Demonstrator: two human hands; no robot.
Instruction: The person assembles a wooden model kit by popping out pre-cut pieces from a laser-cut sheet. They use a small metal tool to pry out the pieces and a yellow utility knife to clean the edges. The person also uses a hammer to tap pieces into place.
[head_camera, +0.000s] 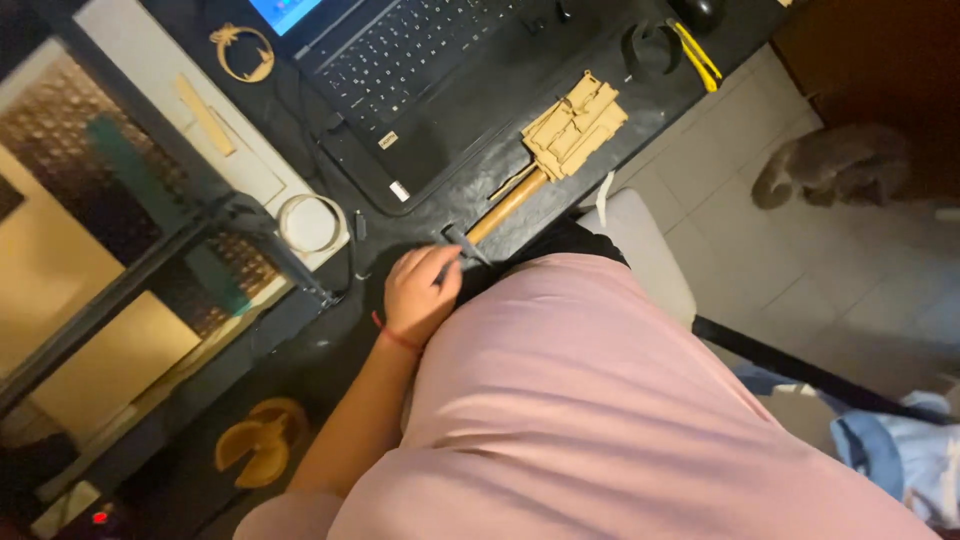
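Left hand (420, 295) lies at the near edge of the black desk (480, 180), forearm running back toward the body, wrist bent — fingers curled together around a thin dark tool (462, 245). Tool tip sits just beside the wooden stick (508, 205) that extends from the laser-cut wooden model (575, 125). Right hand is out of view.

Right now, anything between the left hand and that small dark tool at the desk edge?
Nothing visible. The left hand is already on the small dark tool, fingers closed around its lower end at the desk edge. The wooden stick lies just beyond the tool's tip. Right hand is not in view.
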